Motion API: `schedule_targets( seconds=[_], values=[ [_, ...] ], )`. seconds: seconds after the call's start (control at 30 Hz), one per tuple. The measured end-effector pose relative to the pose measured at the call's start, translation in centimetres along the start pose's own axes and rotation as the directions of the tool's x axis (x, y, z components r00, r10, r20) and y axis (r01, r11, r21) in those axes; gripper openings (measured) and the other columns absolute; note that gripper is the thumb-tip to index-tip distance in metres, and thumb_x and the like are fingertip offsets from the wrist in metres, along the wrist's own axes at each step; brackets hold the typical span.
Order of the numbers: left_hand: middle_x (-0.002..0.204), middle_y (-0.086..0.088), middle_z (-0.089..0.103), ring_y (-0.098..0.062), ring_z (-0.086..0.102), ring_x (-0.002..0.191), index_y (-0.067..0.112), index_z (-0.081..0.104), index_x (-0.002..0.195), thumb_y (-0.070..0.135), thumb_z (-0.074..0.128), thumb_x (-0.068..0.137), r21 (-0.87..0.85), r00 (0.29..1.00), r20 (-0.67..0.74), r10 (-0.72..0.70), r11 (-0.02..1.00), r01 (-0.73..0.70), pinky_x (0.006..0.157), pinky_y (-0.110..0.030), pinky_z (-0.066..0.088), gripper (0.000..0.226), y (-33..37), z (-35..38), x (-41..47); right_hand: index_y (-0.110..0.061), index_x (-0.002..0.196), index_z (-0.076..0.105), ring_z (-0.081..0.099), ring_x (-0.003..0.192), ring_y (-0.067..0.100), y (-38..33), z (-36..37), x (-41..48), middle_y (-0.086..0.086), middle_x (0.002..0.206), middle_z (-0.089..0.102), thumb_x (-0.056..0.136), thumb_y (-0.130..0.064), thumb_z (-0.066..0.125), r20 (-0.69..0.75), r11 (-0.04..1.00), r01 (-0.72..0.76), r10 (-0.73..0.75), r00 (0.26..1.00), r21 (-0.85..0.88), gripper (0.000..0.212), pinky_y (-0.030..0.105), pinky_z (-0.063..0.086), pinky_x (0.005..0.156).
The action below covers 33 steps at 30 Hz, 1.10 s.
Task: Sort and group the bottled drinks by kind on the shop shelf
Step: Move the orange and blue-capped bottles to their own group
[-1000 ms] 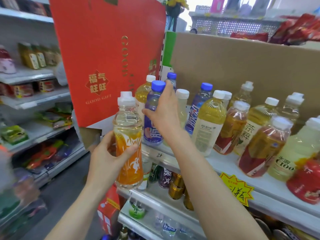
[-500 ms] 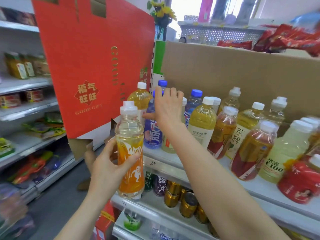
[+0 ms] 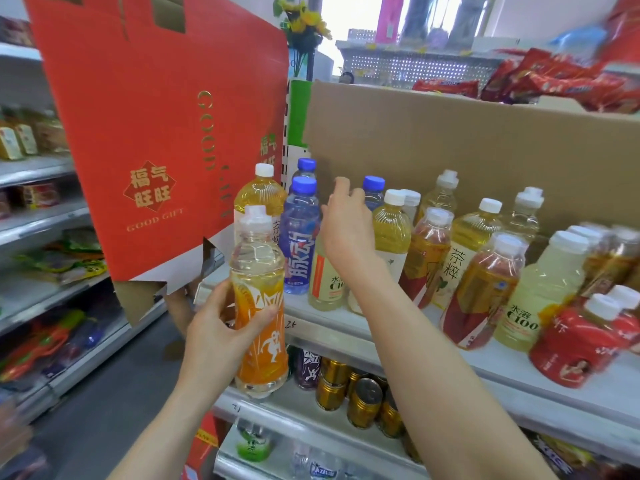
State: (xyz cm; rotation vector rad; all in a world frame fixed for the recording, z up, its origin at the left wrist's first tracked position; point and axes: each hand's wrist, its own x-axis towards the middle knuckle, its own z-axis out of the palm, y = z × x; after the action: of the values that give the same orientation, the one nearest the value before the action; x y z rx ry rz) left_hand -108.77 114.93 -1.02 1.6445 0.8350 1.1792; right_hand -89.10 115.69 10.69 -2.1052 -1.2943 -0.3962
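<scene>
My left hand (image 3: pixel 221 336) grips an orange-labelled bottle (image 3: pixel 259 306) of clear drink, upright in front of the shelf's left end. A blue bottle (image 3: pixel 299 244) with a blue cap stands free at that end, next to a yellow tea bottle (image 3: pixel 263 195). My right hand (image 3: pixel 346 226) is raised just right of the blue bottle, covering the neck of a pale C100 bottle (image 3: pixel 327 282). Its curled fingertips reach a blue-capped bottle (image 3: pixel 374 185) further back. The back of the hand hides what the fingers hold. Mixed yellow, amber, pale and red bottles fill the shelf (image 3: pixel 346 337) to the right.
A large red gift box (image 3: pixel 156 133) hangs over the shelf's left end. A brown cardboard box (image 3: pixel 450 140) backs the bottles. Gold cans (image 3: pixel 363 400) and small bottles sit on the lower shelf. Snack shelves (image 3: pixel 41 216) line the aisle on the left.
My right hand let go of the blue bottle, which now stands further left, and shifted right onto the bottles behind. My left hand kept the orange-labelled bottle.
</scene>
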Motion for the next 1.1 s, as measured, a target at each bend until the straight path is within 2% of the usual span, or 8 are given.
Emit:
schedule_targets(
  seconds=[0.07,0.17,0.27,0.43,0.57,0.8,0.97,1.1],
  values=[
    [0.107,0.011,0.074,-0.007,0.068,0.101,0.028,0.063,0.123,0.049,0.076,0.067,-0.001,1.000,-0.001,-0.004,1.000,0.004,0.087,-0.035,0.055,0.061,0.0,0.3,0.1,-0.013,0.150,0.029,0.062,0.107,0.035,-0.2,0.1,-0.9,0.018,0.129,0.052,0.102,-0.013,0.058,-0.031,0.999,0.022,-0.021,0.999,0.024,0.056,0.035,0.045,0.076],
    [0.110,0.012,0.073,-0.010,0.067,0.104,0.027,0.063,0.124,0.047,0.078,0.069,-0.009,1.000,-0.007,-0.002,1.000,0.002,0.090,-0.037,0.054,0.061,0.0,0.6,0.1,-0.017,0.156,0.022,0.062,0.112,0.034,-0.1,0.1,-2.7,0.015,0.132,0.059,0.101,-0.026,0.064,-0.065,0.956,-0.052,0.073,0.995,0.290,0.070,0.037,0.045,0.081],
    [0.104,0.018,0.073,-0.001,0.067,0.099,0.029,0.063,0.121,0.050,0.084,0.069,-0.012,1.000,-0.009,0.004,1.000,-0.004,0.088,-0.035,0.054,0.060,0.2,0.8,0.1,-0.013,0.143,0.038,0.063,0.117,0.028,0.6,0.3,-4.3,0.009,0.130,0.065,0.100,-0.028,0.065,0.003,0.869,-0.134,0.151,0.989,0.477,0.053,0.041,0.053,0.092],
    [0.109,0.011,0.074,-0.009,0.069,0.102,0.029,0.064,0.121,0.058,0.084,0.067,-0.013,0.999,-0.023,0.043,0.999,-0.044,0.092,-0.045,0.056,0.065,1.0,0.5,0.8,-0.017,0.133,0.049,0.063,0.100,0.011,1.4,-1.8,-5.9,-0.005,0.117,0.066,0.100,-0.028,0.064,-0.202,0.814,0.064,0.066,0.977,0.578,0.038,0.028,0.049,0.083],
    [0.108,0.015,0.074,-0.003,0.068,0.100,0.033,0.063,0.122,0.063,0.074,0.062,0.013,0.996,-0.010,0.093,0.996,-0.093,0.091,-0.041,0.056,0.068,2.4,0.9,2.4,-0.025,0.130,0.052,0.065,0.098,0.003,3.5,-5.7,-7.3,-0.017,0.109,0.066,0.102,-0.034,0.058,-0.276,0.660,0.132,0.119,0.954,0.740,0.030,0.026,0.053,0.085],
    [0.101,0.022,0.073,0.005,0.067,0.096,0.036,0.064,0.114,0.067,0.076,0.060,0.008,0.982,0.137,0.126,0.992,-0.129,0.086,-0.029,0.055,0.063,3.8,5.4,3.1,-0.037,0.121,0.058,0.066,0.100,0.003,10.4,-8.7,-13.4,-0.022,0.107,0.067,0.104,-0.041,0.050,-0.285,0.721,0.005,0.266,0.921,0.692,0.019,0.034,0.052,0.084],
    [0.101,0.022,0.073,0.004,0.066,0.100,0.039,0.065,0.110,0.069,0.073,0.059,-0.030,0.954,0.263,0.140,0.990,-0.137,0.091,-0.030,0.055,0.060,4.2,10.1,1.1,-0.025,0.130,0.057,0.066,0.105,0.012,14.5,-9.7,-16.2,-0.011,0.114,0.067,0.106,-0.035,0.052,-0.310,0.768,-0.111,0.380,0.872,0.630,0.026,0.051,0.055,0.094],
    [0.110,0.017,0.071,0.003,0.064,0.103,0.030,0.063,0.124,0.058,0.080,0.067,-0.021,0.940,0.302,0.157,0.987,-0.158,0.091,-0.027,0.054,0.066,4.7,13.4,-0.5,-0.026,0.128,0.057,0.065,0.103,0.004,17.1,-11.3,-17.4,-0.017,0.111,0.067,0.105,-0.037,0.053,-0.326,0.765,-0.138,0.421,0.846,0.629,0.026,0.043,0.055,0.094]
  ],
)
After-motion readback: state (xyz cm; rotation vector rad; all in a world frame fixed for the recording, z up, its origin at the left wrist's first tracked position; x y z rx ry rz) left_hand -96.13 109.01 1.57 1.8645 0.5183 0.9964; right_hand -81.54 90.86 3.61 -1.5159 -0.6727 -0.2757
